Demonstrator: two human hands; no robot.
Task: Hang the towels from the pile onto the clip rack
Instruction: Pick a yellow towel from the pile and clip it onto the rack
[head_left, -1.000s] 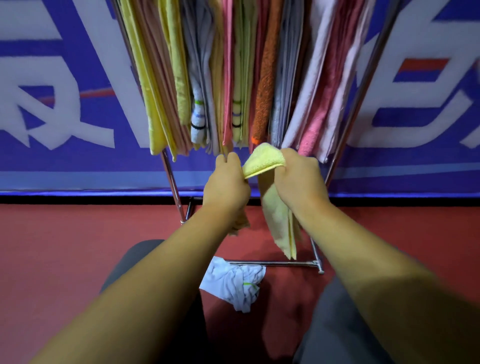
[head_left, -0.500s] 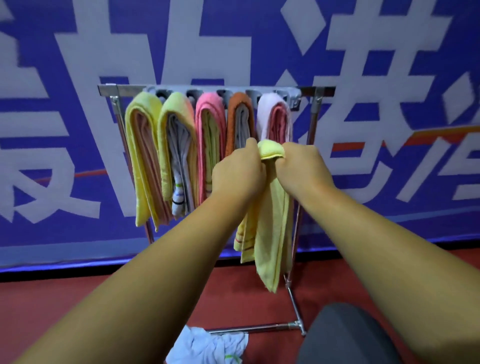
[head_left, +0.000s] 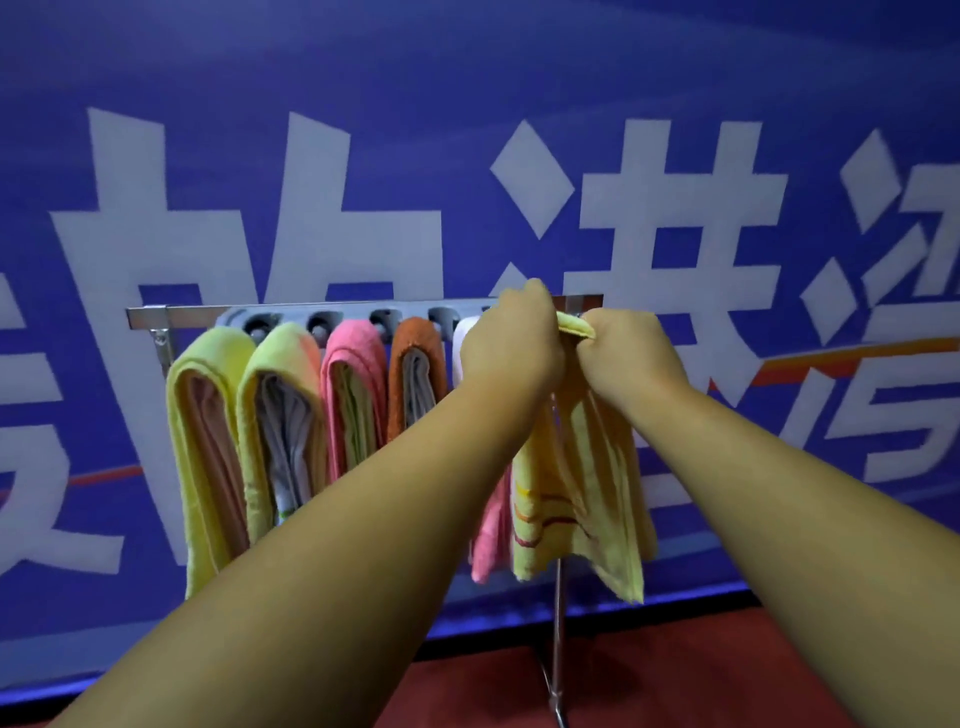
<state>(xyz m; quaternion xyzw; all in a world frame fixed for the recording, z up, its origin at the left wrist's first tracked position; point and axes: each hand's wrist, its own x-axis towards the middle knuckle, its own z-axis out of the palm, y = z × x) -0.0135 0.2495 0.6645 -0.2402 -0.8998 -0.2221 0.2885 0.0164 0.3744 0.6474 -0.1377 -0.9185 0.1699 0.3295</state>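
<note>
**Yellow towel held up at the right end of the rack**

On my head-camera feed both arms reach forward to the clip rack (head_left: 192, 314), a metal bar with a grey strip of round clips along it. It stands in front of a blue banner (head_left: 467, 130) with big white characters.

The left hand (head_left: 511, 340) and right hand (head_left: 631, 353) sit close together at the bar's right end, backs toward me, fingers curled tight. Between them they pinch the folded top edge of the yellow towel (head_left: 587, 483). A short fold of it shows in the gap between the two fists, about level with the bar. The rest hangs straight down below the hands, with thin red and orange stripes low on its left part, in front of the rack's upright post (head_left: 558, 639). I cannot tell whether the top edge sits in a clip, because the hands cover that spot.

Left of the hands, five towels hang side by side:
- a pale yellow towel (head_left: 208, 415)
- a lime towel (head_left: 280, 395)
- a pink towel (head_left: 353, 384)
- an orange towel (head_left: 415, 364)
- a whitish towel (head_left: 462, 338), mostly hidden behind the left hand

A pink cloth end (head_left: 488, 540) hangs just left of the yellow towel. The red floor (head_left: 675, 686) shows at the bottom.
</note>
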